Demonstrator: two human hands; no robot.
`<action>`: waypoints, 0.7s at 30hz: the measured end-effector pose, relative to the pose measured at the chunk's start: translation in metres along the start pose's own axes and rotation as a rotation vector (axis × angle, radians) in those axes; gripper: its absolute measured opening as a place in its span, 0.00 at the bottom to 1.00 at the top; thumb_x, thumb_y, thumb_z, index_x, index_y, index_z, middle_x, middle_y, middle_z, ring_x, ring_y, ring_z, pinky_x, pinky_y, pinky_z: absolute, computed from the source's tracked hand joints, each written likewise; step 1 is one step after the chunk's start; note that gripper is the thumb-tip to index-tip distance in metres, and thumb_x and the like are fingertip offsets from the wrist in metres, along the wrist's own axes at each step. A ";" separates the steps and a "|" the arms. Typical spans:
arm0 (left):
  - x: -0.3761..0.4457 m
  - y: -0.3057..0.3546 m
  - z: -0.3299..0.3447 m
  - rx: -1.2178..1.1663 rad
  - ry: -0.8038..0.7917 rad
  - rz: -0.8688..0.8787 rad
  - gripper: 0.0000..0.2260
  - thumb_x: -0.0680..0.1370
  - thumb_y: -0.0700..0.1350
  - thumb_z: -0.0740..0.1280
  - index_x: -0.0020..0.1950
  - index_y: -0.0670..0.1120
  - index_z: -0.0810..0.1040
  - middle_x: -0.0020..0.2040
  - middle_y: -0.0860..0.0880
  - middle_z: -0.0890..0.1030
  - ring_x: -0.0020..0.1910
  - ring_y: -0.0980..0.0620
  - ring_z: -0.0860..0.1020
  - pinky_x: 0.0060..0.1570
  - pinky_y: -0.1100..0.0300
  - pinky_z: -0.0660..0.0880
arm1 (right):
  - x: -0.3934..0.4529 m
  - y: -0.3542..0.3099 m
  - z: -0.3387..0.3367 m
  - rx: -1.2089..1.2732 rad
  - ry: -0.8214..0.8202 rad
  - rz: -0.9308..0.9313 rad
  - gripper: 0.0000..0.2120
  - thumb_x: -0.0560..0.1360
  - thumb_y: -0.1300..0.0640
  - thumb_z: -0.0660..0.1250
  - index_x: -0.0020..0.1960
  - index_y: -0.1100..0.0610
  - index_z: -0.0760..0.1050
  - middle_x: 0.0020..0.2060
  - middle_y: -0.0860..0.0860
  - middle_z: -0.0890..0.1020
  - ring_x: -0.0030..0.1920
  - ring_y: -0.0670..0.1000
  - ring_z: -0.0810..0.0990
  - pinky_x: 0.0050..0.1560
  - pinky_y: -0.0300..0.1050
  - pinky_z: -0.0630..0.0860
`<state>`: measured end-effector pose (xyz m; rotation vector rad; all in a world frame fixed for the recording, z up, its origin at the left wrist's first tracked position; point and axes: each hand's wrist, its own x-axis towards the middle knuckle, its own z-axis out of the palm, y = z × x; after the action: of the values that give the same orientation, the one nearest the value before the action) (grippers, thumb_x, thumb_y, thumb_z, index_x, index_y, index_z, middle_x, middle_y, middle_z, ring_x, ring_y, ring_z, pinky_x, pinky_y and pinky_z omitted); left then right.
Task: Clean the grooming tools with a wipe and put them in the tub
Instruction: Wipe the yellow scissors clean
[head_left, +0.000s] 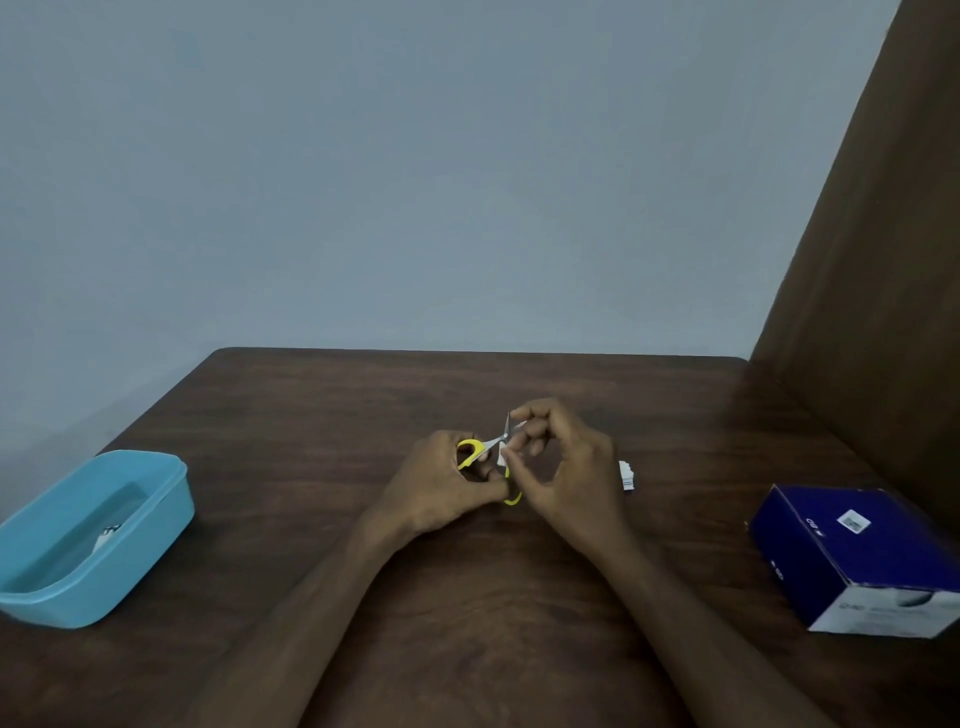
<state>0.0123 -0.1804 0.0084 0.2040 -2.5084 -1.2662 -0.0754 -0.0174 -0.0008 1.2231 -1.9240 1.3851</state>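
Mid-surface: left hand (441, 483) grips yellow scissors (485, 452), right hand (566, 467) pinches wipe (503, 456) on blades; wiping step, tub (156, 514) next at left edge.

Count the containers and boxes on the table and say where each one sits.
2. The blue tub sits at the table's left edge, with something small and pale inside. The dark blue box lies at the right edge. Nothing suggests another hidden.
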 end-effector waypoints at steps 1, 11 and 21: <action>-0.001 0.000 0.000 0.004 -0.007 -0.001 0.16 0.71 0.46 0.80 0.33 0.50 0.73 0.29 0.56 0.75 0.29 0.58 0.70 0.34 0.60 0.69 | 0.002 0.001 0.001 -0.004 0.018 0.010 0.17 0.73 0.63 0.80 0.56 0.52 0.79 0.39 0.41 0.84 0.40 0.45 0.81 0.46 0.45 0.80; -0.002 0.000 0.001 0.010 0.008 0.007 0.16 0.72 0.45 0.80 0.33 0.50 0.74 0.29 0.57 0.77 0.29 0.60 0.71 0.32 0.67 0.69 | 0.003 -0.001 0.000 -0.034 0.138 -0.019 0.13 0.73 0.64 0.80 0.53 0.55 0.80 0.41 0.41 0.84 0.41 0.47 0.82 0.45 0.52 0.81; -0.002 -0.001 0.002 0.008 -0.042 0.013 0.10 0.71 0.43 0.78 0.37 0.47 0.79 0.31 0.56 0.79 0.31 0.59 0.74 0.36 0.62 0.72 | 0.001 -0.003 0.009 -0.069 0.072 -0.001 0.14 0.74 0.59 0.79 0.55 0.52 0.78 0.40 0.40 0.84 0.42 0.47 0.80 0.49 0.59 0.79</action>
<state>0.0137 -0.1793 0.0061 0.1648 -2.5462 -1.2687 -0.0724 -0.0261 -0.0016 1.1269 -1.9054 1.3325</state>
